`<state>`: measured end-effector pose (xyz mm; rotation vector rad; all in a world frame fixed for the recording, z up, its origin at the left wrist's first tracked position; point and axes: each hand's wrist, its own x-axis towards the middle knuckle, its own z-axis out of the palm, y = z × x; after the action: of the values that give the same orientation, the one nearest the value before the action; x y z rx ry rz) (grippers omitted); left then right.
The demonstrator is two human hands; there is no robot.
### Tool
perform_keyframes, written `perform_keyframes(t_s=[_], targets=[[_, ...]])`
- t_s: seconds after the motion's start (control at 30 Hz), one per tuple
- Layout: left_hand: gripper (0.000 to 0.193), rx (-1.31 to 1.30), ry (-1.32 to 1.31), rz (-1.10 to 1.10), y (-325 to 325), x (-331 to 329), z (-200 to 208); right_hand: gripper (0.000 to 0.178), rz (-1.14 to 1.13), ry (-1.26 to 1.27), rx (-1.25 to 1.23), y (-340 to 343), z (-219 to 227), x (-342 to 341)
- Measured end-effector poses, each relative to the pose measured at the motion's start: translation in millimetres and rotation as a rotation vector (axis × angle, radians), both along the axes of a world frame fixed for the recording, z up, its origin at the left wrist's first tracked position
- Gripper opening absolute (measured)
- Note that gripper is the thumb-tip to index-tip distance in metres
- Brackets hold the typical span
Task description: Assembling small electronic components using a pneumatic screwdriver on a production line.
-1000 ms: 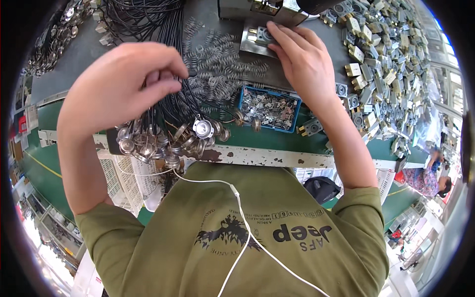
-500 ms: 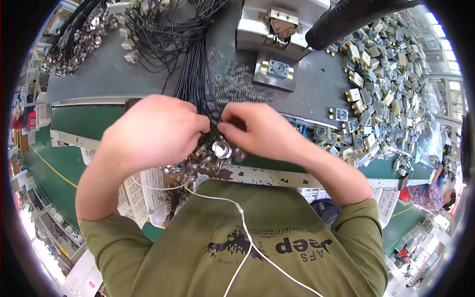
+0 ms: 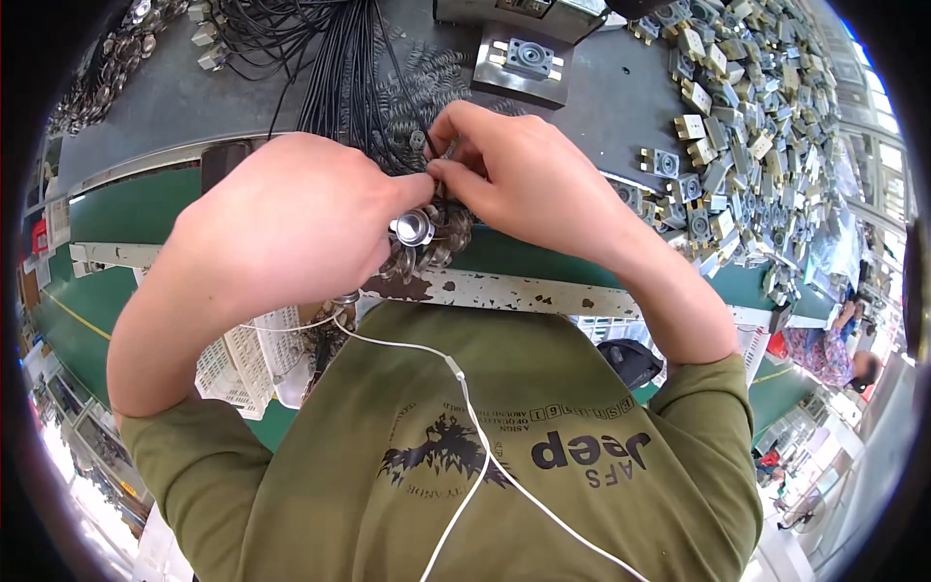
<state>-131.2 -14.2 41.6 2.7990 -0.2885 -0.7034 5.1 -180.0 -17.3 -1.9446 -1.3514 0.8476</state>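
Note:
A single black wire [image 3: 403, 85] runs from a thick bundle of black wires [image 3: 335, 82] down to my fingertips at the bench's near edge. My right hand [image 3: 533, 179] is closed in a pinch on this wire, its other fingers curled. My left hand [image 3: 281, 218] is closed too, its thumb and index finger meeting the right fingertips at the wire; its other fingers are hidden beneath. Just below the fingertips sits a shiny round metal cup [image 3: 412, 228], with several more metal pieces [image 3: 448, 233] clustered beside it. Loose coil springs [image 3: 427, 82] lie beyond my hands.
A metal block [image 3: 524, 82] holds a grey square part [image 3: 531, 58], beside a larger metal fixture [image 3: 514, 12]. Many grey parts with brass tabs [image 3: 737, 126] are heaped at right. More metal cups [image 3: 107, 68] lie far left. A white earphone cable [image 3: 464, 388] hangs over my shirt.
The bench and everything on it sit higher and slightly left in the picture. My right hand has risen, and a single wire now shows running to its fingers.

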Motion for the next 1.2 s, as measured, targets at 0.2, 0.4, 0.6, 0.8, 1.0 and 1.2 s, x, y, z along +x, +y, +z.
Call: perform_keyframes(t_s=[0.2,0.4,0.6,0.8,1.0,1.2], targets=[[0.021,0.070,0.039,-0.020,-10,11,-4,0.020,-0.034,-0.001,0.065,-5,-11,-3],[0.023,0.121,0.219,-0.058,-7,26,-4,0.019,0.016,0.000,0.138,0,-22,-3],[0.021,0.055,0.220,-0.018,-5,21,-7,0.019,-0.040,0.331,-0.068,3,-14,-2],[0.017,-0.238,0.253,0.001,16,32,15,0.020,0.017,0.105,0.082,-1,-24,-1],[0.018,-0.074,0.201,0.035,14,9,1,0.021,-0.017,0.060,0.154,-6,-19,-1],[0.016,-0.008,0.032,0.030,2,9,-4,0.019,0.030,-0.172,0.036,-3,-9,-2]])
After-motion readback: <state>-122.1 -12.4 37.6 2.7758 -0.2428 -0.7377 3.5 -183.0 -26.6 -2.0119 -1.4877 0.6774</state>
